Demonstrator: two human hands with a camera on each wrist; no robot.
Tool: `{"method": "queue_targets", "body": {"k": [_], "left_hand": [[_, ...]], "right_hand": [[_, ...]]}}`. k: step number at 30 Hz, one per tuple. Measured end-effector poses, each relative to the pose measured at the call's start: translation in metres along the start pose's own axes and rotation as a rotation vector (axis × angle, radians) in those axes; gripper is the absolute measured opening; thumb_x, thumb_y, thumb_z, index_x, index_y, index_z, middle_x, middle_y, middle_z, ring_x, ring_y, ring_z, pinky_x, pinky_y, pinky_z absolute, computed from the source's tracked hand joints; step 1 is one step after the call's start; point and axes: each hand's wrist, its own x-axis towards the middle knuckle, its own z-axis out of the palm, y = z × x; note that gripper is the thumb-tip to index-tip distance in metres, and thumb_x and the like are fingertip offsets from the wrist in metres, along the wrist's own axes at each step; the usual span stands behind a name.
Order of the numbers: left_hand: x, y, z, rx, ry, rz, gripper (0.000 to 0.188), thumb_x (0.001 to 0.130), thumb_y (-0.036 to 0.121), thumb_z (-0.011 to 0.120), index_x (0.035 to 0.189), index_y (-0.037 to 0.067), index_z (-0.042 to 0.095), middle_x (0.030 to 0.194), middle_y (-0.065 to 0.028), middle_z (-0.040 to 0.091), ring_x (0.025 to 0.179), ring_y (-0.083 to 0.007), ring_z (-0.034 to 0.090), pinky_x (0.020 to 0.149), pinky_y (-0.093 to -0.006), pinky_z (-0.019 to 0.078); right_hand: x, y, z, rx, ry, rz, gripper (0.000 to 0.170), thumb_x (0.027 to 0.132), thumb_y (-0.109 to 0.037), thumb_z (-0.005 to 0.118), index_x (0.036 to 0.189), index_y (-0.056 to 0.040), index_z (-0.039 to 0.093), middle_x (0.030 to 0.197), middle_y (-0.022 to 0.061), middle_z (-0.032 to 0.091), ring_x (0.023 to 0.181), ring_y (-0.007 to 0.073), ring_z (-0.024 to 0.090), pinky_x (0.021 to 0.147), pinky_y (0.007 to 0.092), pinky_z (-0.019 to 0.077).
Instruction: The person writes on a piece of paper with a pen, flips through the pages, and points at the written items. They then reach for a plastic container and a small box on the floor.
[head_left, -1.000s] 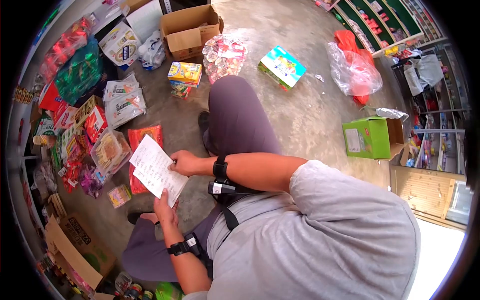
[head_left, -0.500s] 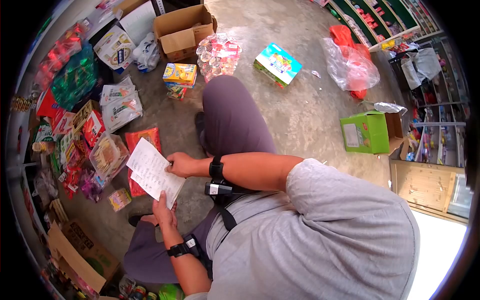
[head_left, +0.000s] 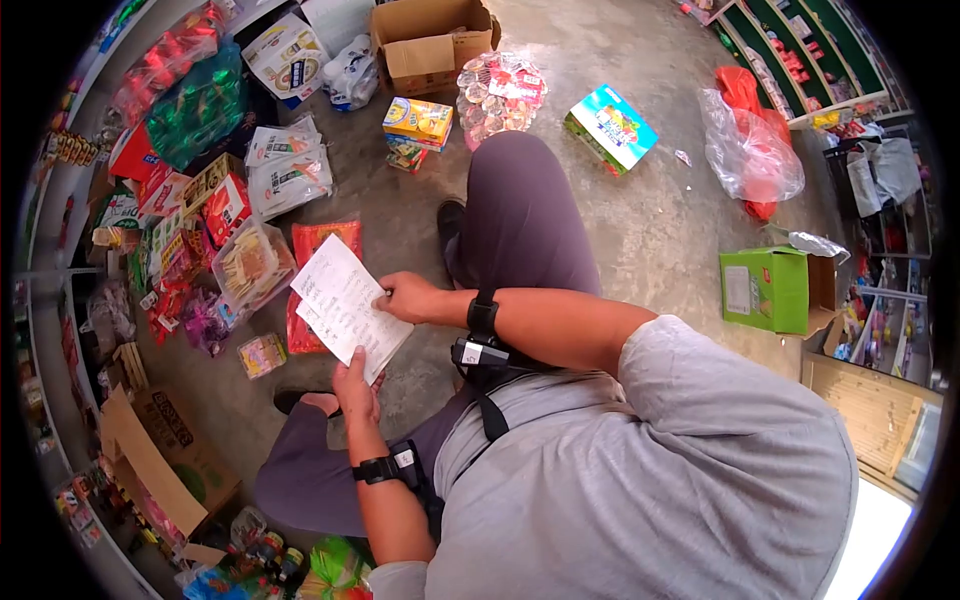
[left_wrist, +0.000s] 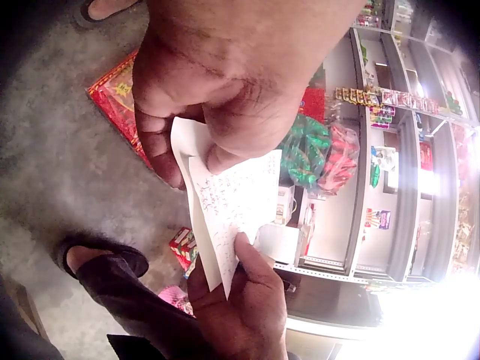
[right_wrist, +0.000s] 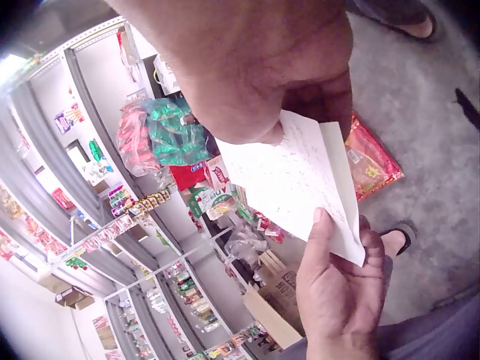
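Two or more handwritten paper sheets (head_left: 345, 300), slightly fanned, are held between both hands over the floor. My left hand (head_left: 357, 388) pinches their near corner, thumb on top and fingers beneath. At the right edge, my right hand (head_left: 412, 299) grips the sheets, and a small dark tip shows by its fingers. In the left wrist view the left thumb presses on the paper (left_wrist: 238, 199), with the right hand (left_wrist: 244, 304) opposite. The right wrist view has the left hand (right_wrist: 341, 289) below the sheets. A red packet (head_left: 325, 240) lies on the floor behind the paper.
Packaged goods, a clear tub (head_left: 253, 265) and white packets (head_left: 290, 180) crowd the floor at left. Farther off are a cardboard box (head_left: 425, 62), a yellow box (head_left: 418, 120) and a blue-and-green box (head_left: 612, 128). A green carton (head_left: 765, 290) stands at right. Shelves line both sides.
The head view has swung left, so the whole scene sits farther right in it. Both hands keep the same hold on the sheets.
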Motion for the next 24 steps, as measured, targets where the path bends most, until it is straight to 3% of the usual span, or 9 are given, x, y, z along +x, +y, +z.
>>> {"method": "queue_targets", "body": {"k": [6,9,24], "left_hand": [[-0.002,0.002,0.002,-0.002,-0.003,0.026,0.033,0.097,0.031,0.066,0.122,0.011,0.057,0.111,-0.0029,0.067,0.089,-0.0166,0.063,0.071,-0.0322,0.0490],[-0.003,0.002,0.003,-0.018,0.011,0.032,0.032,0.097,0.030,0.065,0.121,0.010,0.058,0.109,-0.0025,0.068,0.087,-0.0159,0.063,0.069,-0.0313,0.0495],[0.000,-0.001,0.002,-0.034,0.033,0.033,0.025,0.098,0.027,0.065,0.115,0.010,0.061,0.101,-0.0036,0.070,0.079,-0.0160,0.067,0.063,-0.0296,0.0526]], "right_hand": [[-0.001,0.001,-0.001,0.060,-0.002,0.028,0.029,0.085,-0.022,0.072,0.101,0.0017,0.072,0.088,0.0217,0.071,0.080,0.0340,0.070,0.073,0.0426,0.0538],[-0.001,-0.002,-0.004,0.031,-0.051,0.083,0.030,0.089,-0.022,0.070,0.109,-0.0002,0.071,0.093,0.0153,0.072,0.086,0.0229,0.068,0.078,0.0361,0.0508],[-0.003,-0.006,-0.006,-0.046,-0.030,0.073,0.030,0.090,-0.025,0.069,0.108,-0.0005,0.071,0.091,0.0193,0.072,0.083,0.0279,0.068,0.075,0.0391,0.0502]]}}
